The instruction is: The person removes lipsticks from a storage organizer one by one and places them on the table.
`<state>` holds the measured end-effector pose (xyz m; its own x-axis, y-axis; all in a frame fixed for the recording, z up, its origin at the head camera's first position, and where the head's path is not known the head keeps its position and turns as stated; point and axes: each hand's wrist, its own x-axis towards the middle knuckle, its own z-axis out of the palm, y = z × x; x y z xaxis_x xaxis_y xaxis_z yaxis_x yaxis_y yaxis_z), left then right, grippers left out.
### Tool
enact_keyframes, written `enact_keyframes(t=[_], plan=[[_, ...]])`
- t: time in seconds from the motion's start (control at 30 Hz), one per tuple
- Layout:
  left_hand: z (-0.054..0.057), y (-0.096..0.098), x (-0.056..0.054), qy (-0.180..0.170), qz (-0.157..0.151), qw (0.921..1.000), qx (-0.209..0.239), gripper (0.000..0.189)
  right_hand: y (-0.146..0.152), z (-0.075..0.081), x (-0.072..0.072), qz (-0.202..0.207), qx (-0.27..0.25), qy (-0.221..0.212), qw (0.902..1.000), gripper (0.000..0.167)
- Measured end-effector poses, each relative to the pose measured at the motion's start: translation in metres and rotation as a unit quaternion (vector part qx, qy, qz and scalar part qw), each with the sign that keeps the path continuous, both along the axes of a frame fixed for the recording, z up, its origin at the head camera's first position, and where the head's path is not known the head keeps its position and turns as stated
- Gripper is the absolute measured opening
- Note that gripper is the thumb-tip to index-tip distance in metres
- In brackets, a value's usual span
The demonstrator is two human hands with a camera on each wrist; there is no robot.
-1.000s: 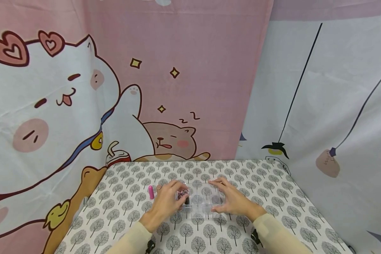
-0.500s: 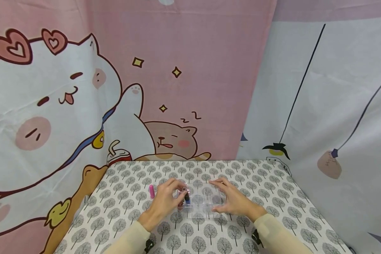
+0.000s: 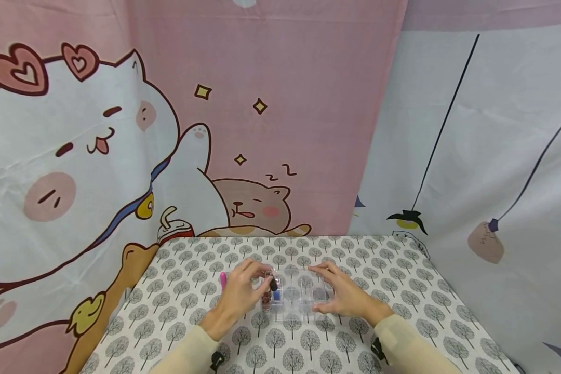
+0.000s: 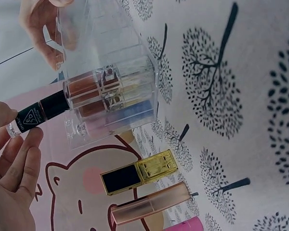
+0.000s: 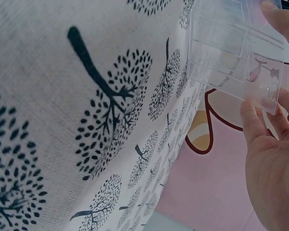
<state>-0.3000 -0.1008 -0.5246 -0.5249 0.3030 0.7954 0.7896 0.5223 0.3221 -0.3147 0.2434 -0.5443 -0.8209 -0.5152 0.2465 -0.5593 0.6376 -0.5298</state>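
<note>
My left hand (image 3: 239,292) pinches the end of a black lipstick tube (image 4: 38,113) with white lettering and a clear tip. The tube is tilted at the top of a clear compartment organizer (image 3: 299,310), its far end at the compartment opening. Inside the organizer's left compartments are several lip tubes, among them a reddish-brown one (image 4: 83,86) and a blue-and-pink one (image 4: 135,113). My right hand (image 3: 348,295) holds the organizer's right end, thumb on the near side and fingers on the far side. The right wrist view shows the end wall (image 5: 221,53) between them.
Left of the organizer stand a black-and-gold lipstick (image 4: 139,172), a translucent peach tube (image 4: 151,203) and a bright pink tube (image 3: 223,279). A tree-print cloth (image 3: 280,358) covers the table. A cartoon curtain (image 3: 308,130) hangs behind it.
My left hand has shifted slightly up and left with the black tube, uncovering more of the blue tube in the organizer. My right hand stays on the organizer's end.
</note>
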Motion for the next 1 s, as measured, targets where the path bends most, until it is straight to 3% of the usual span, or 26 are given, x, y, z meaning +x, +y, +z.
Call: enact_keyframes(t=[0.2,0.5,1.0], plan=[[0.003,-0.003,0.001,0.003,-0.011,0.9998,0.015,0.026,0.000,-0.001,0.001,-0.003,0.000,0.003,1.0000,0.112],[0.008,-0.009,0.003,-0.012,0.002,0.9999,0.009,0.025,0.000,0.000,0.001,0.000,-0.006,0.001,1.0000,0.111],[0.012,-0.026,0.000,0.014,0.014,0.9997,0.014,0.029,-0.001,0.002,0.001,-0.001,0.001,-0.003,1.0000,0.110]])
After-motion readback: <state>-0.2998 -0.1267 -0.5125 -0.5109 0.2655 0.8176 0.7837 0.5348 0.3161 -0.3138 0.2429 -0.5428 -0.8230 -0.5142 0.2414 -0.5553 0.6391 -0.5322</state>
